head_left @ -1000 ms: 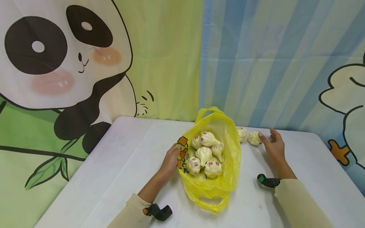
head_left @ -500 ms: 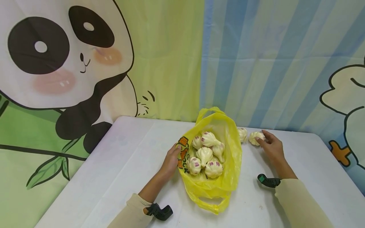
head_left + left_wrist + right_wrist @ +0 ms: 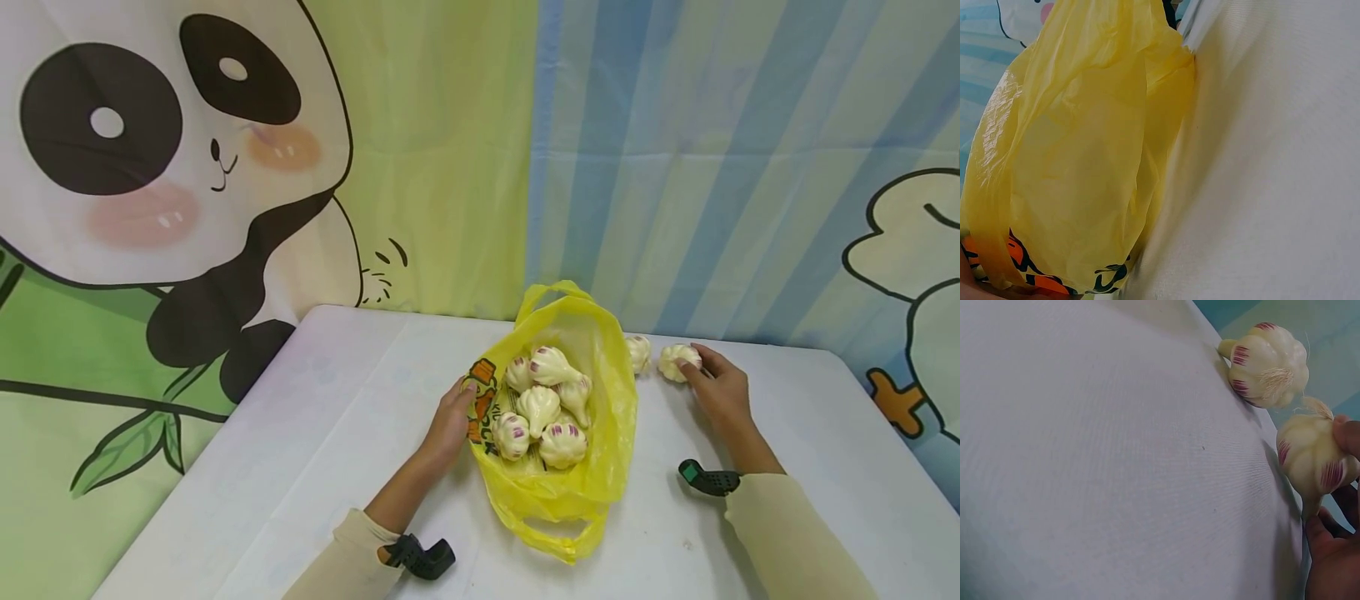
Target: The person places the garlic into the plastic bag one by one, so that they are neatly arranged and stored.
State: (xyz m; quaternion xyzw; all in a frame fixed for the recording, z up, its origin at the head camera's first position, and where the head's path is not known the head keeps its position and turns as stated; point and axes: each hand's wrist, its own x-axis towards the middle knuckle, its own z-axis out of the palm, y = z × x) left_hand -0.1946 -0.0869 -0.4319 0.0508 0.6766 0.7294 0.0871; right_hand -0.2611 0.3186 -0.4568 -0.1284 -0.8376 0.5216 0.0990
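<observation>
A yellow plastic bag (image 3: 611, 425) lies on the table with its mouth spread, and several garlic bulbs (image 3: 538, 408) rest inside it. My left hand (image 3: 448, 425) pinches the bag's left rim, thumb on the printed inner side; the other fingers are hidden behind the plastic. Beyond the bag's right side, my right hand (image 3: 723, 396) grips a single garlic bulb (image 3: 678, 363) between thumb and fingers. The right wrist view shows this bulb (image 3: 1313, 453) with purple streaks and wispy roots, its stem toward the hand. Another garlic bulb (image 3: 639, 354) sits just left of it, partly behind the bag.
The white table (image 3: 337, 417) has its far edge close behind the bulbs. A printed cloth backdrop (image 3: 435, 167) with a panda hangs behind it. Each forearm wears a black wrist device (image 3: 708, 477).
My right hand has closed from spread fingers onto the right-hand garlic bulb, which has shifted slightly to the right. The left hand keeps its hold on the bag.
</observation>
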